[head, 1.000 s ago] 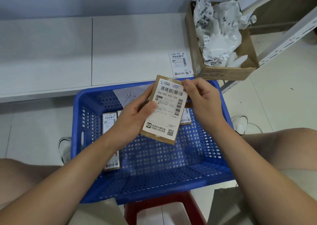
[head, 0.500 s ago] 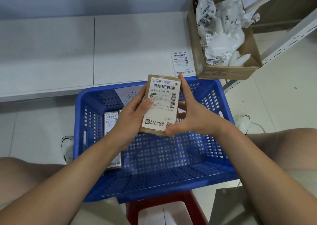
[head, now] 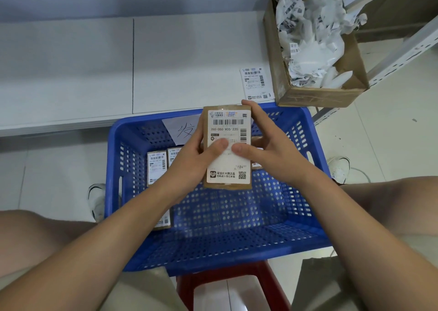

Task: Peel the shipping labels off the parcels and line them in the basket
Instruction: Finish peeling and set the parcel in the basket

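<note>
A small brown parcel (head: 227, 185) with a white shipping label (head: 227, 168) on its face is held upright above the blue basket (head: 113, 149). My left hand (head: 192, 166) grips its left edge, thumb pressed on the label's middle. My right hand (head: 267, 149) grips the right edge, thumb on the label next to the left thumb, fingers reaching up to the top corner. Inside the basket, labelled parcels (head: 156, 168) lie at the left, partly hidden by my left arm, and another parcel (head: 257, 165) peeks out behind my right hand.
A loose label (head: 254, 83) lies on the white shelf (head: 71, 73) beyond the basket. Beside it stands a cardboard box (head: 315, 95) full of crumpled label paper. The basket rests on a red stool (head: 237, 277). A metal rack (head: 403, 50) rises at right. My knees flank the basket.
The parcel has turned from tilted to upright. My right hand left the label's top corner and now clasps the right edge, with its thumb on the label's face.
</note>
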The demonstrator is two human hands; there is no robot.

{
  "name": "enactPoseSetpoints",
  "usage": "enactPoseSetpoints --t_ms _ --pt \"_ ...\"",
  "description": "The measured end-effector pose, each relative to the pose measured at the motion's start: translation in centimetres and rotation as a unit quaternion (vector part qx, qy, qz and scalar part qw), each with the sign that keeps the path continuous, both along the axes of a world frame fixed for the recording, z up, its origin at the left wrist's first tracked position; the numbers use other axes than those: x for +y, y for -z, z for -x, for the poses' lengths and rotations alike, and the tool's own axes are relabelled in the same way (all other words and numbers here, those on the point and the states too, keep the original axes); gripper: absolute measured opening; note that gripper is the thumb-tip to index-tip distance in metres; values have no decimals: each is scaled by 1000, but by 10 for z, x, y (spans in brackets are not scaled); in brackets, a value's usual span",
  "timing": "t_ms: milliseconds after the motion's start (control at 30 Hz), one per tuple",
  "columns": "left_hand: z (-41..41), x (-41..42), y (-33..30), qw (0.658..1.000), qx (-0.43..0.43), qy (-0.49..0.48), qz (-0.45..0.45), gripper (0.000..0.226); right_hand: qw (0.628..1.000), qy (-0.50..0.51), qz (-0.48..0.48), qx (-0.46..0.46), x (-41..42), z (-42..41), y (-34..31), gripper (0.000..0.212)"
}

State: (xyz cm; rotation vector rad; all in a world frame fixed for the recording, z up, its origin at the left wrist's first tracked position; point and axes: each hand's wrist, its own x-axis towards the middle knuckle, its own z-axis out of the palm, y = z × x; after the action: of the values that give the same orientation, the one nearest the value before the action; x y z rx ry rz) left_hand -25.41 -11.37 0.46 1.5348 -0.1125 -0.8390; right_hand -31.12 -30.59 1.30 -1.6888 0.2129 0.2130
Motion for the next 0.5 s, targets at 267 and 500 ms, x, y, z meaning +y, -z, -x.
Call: enactPoseSetpoints --t_ms 267,500 --pt "-13 17 -3 985 -53 162 -11 131 998 -2 -68 3 -12 -2 -15 76" --pt "-8 18 -2 978 -99 180 -34 134 998 19 -64 1 -10 -1 -12 78"
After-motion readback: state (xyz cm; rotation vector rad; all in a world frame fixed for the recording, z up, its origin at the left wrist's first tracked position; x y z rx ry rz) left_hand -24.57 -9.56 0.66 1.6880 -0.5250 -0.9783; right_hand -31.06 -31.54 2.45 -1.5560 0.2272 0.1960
